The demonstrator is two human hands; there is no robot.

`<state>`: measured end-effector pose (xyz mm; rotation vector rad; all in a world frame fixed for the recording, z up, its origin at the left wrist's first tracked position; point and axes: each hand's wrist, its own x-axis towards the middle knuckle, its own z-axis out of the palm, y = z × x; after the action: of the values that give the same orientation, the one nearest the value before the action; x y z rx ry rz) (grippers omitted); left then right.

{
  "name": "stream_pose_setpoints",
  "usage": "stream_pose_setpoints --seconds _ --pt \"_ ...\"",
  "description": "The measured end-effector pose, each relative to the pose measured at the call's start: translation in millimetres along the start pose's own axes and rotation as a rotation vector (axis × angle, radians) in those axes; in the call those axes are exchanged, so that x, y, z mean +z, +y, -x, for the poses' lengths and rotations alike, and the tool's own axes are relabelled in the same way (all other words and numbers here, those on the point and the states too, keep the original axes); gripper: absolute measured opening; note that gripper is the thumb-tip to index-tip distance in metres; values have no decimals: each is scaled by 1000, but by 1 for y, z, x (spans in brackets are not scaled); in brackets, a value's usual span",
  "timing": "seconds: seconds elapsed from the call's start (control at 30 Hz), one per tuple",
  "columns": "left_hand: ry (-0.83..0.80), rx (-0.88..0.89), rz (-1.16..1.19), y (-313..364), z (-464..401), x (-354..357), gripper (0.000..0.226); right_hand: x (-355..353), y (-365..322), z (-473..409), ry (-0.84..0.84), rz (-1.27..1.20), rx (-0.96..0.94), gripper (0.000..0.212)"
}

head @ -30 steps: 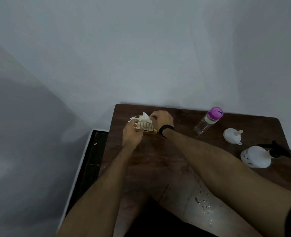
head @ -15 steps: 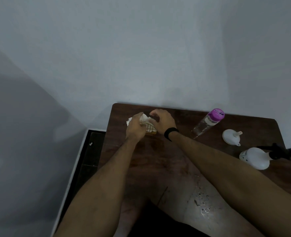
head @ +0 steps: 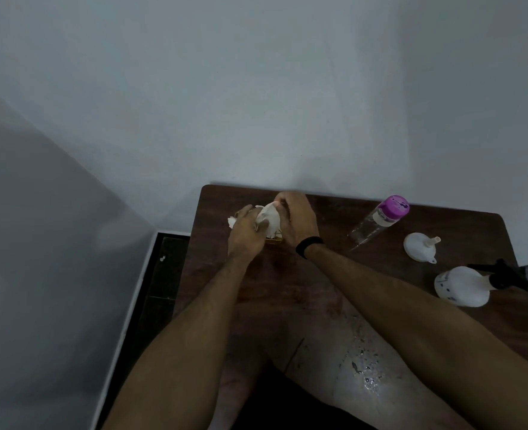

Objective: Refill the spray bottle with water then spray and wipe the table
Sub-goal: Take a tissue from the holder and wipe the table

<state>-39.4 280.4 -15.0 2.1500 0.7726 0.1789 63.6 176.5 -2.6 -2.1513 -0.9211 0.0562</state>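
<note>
Head view shows water droplets (head: 365, 364) beading on the worktop (head: 334, 293) toward 5 o'clock, so spraying looks done and wiping is left. At 11 o'clock both hands work at a white tissue (head: 270, 220) over a small yellow basket (head: 275, 240): the left hand (head: 246, 234) and the right hand (head: 295, 218) each pinch it, the tissue between them. Well apart at 3 o'clock lies the white spray bottle (head: 461, 285), beyond it a white funnel (head: 419, 246) and a purple-capped water bottle (head: 377, 221).
</note>
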Motion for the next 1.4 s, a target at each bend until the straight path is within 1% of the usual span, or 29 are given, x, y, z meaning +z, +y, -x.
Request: stream_pose_setpoints --seconds 0.1,0.2,0.33,0.4,0.53,0.63,0.73,0.83,0.87,0.93,0.97,1.03,1.07,1.1,1.13,1.17,1.2,1.3,1.4 --pt "12 -24 -10 4 -1 0 38 -1 1 3 20 -111 93 9" --pt "54 -66 -12 6 -2 1 35 -2 3 2 33 -170 154 9" --pt "144 -79 47 15 -2 1 39 -1 5 2 -43 -230 225 8" --pt "174 -91 64 17 -4 0 35 -1 4 1 -39 -261 262 9" --pt "246 -252 55 13 -8 2 25 -1 -2 -3 35 -307 316 15" --pt "258 -307 59 12 -9 3 23 0 -2 -7 60 -310 339 12" --pt "281 -303 93 18 -9 3 29 -4 -5 -9 94 -333 360 10" --pt "337 -248 175 26 -8 3 37 -7 -9 -11 121 -416 425 10" --pt "332 -229 193 28 -8 4 41 -6 -8 -11 119 -433 435 9" --pt "300 -211 199 30 -8 6 52 -7 -8 -11 71 -446 451 11" --pt "295 -216 190 30 -9 6 53 -9 -8 -10 18 -452 459 16" --pt "315 -231 168 30 -10 7 44 -12 -7 -9 -115 -411 449 31" --pt "321 -242 156 30 -9 7 39 -12 -6 -7 -176 -342 410 30" --pt "322 -249 140 30 -9 7 36 -12 -4 -7 -212 -249 354 21" --pt "318 -253 116 29 -10 6 33 -11 -3 -6 -213 -195 311 9" --pt "316 -254 93 28 -10 6 31 -11 -2 -7 -188 -192 304 8" --pt "312 -259 79 28 -11 6 32 -11 -1 -8 -144 -245 340 11" --pt "333 -269 103 29 -14 7 34 -16 -2 -16 12 -544 505 21" --pt "326 -246 143 34 -20 7 30 -21 -2 -22 96 -690 597 26"
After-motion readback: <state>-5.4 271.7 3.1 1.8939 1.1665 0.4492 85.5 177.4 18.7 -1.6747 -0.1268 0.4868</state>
